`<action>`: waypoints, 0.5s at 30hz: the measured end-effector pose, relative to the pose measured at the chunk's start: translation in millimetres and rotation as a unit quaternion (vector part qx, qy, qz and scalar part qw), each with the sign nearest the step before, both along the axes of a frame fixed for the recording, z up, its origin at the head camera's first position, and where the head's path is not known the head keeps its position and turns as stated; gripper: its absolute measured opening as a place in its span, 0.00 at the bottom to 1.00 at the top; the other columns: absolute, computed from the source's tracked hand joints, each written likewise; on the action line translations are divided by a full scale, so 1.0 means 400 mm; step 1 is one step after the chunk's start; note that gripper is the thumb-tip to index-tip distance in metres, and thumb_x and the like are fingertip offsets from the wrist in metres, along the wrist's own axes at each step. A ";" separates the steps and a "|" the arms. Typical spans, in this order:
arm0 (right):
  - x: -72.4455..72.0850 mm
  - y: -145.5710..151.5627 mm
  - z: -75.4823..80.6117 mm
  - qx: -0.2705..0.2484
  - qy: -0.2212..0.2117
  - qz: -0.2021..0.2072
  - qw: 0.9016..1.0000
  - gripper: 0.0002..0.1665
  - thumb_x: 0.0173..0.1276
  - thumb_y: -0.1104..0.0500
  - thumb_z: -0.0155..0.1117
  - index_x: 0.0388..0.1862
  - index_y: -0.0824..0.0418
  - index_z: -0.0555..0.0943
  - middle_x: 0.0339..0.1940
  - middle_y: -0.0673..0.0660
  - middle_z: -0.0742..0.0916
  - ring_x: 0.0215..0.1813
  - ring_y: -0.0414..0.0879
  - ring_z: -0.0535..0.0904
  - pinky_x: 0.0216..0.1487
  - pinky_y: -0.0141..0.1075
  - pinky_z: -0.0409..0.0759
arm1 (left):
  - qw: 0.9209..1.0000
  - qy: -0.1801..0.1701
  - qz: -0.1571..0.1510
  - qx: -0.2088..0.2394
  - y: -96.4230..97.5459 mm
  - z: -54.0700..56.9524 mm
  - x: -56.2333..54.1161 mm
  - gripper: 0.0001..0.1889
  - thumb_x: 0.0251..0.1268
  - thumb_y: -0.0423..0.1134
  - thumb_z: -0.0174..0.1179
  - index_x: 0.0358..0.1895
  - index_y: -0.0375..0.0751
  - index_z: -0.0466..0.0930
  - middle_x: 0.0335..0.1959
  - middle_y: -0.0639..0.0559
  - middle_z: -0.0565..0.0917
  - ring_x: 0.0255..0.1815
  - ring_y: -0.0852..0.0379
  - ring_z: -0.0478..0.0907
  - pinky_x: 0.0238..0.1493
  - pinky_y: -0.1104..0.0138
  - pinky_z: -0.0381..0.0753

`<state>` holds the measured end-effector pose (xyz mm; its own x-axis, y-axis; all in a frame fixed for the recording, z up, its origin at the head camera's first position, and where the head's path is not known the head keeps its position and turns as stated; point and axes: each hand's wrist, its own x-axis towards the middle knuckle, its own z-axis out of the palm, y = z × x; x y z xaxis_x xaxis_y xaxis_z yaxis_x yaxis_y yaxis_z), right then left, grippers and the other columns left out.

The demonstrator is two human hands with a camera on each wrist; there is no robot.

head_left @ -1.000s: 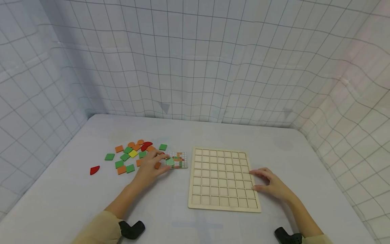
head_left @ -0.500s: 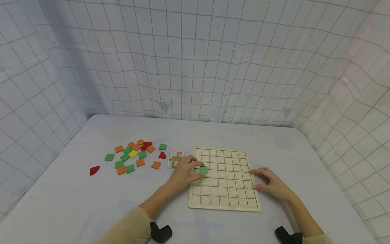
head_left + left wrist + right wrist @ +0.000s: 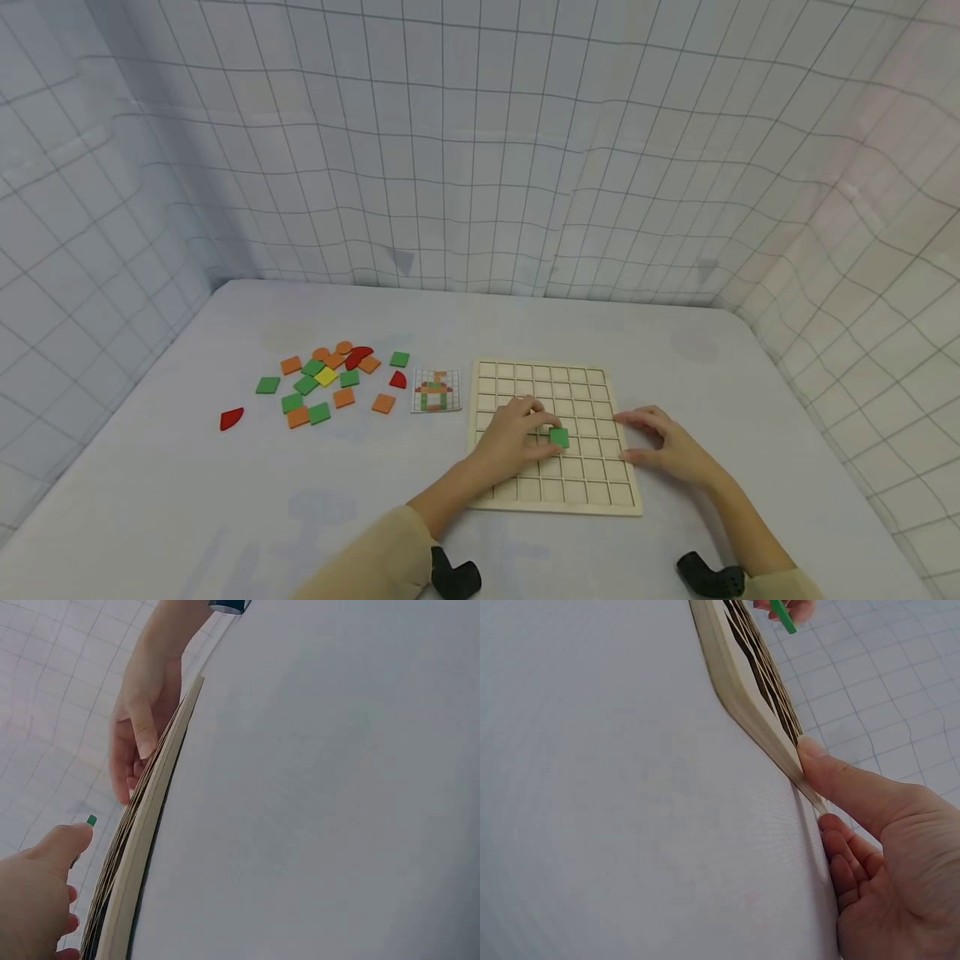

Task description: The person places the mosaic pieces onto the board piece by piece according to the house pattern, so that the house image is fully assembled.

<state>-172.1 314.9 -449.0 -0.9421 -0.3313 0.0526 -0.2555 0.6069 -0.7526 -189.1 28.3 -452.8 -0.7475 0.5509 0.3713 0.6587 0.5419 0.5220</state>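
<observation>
My left hand pinches a green square tile by its edges between thumb and fingers. It holds the tile over the middle of the pale wooden grid board. In the right wrist view the green tile shows above the board's raised grid lines. My right hand rests at the board's right edge, thumb and fingertips spread along it. In the right wrist view its thumb touches the board's rim. The board's squares that show hold no tiles.
Left of the board lies a small pattern card with a coloured grid picture. Farther left are scattered green, orange, red and yellow pieces, among them a yellow tile and a red curved piece. A white gridded curtain stands behind the table.
My left hand has carried the green tile rightward from near the pattern card to over the board's middle, uncovering the card. The right hand has stayed at the board's edge.
</observation>
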 end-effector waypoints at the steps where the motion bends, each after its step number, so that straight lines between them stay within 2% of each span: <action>1: 0.000 0.000 0.001 0.000 0.000 0.000 1.000 0.31 0.51 0.51 0.71 0.56 0.55 0.76 0.51 0.54 0.74 0.55 0.45 0.69 0.54 0.28 0.64 | 1.000 0.002 0.000 -0.007 0.008 0.000 0.001 0.15 0.53 0.52 0.63 0.43 0.53 0.81 0.40 0.56 0.72 0.39 0.60 0.66 0.42 0.66 0.66; 8: -0.001 -0.001 0.001 -0.006 -0.002 0.006 1.000 0.31 0.52 0.51 0.71 0.56 0.54 0.75 0.51 0.54 0.74 0.56 0.48 0.68 0.55 0.28 0.64 | 0.999 0.005 0.014 -0.051 0.045 -0.004 0.008 0.15 0.55 0.54 0.61 0.44 0.55 0.81 0.40 0.58 0.72 0.38 0.61 0.66 0.41 0.68 0.63; 15: 0.000 0.002 -0.002 -0.010 0.008 0.008 1.000 0.31 0.52 0.53 0.71 0.56 0.55 0.75 0.51 0.54 0.74 0.54 0.44 0.69 0.54 0.27 0.64 | 0.996 0.008 0.025 -0.080 0.054 -0.011 0.010 0.15 0.57 0.55 0.59 0.45 0.57 0.81 0.40 0.58 0.71 0.39 0.62 0.64 0.42 0.68 0.62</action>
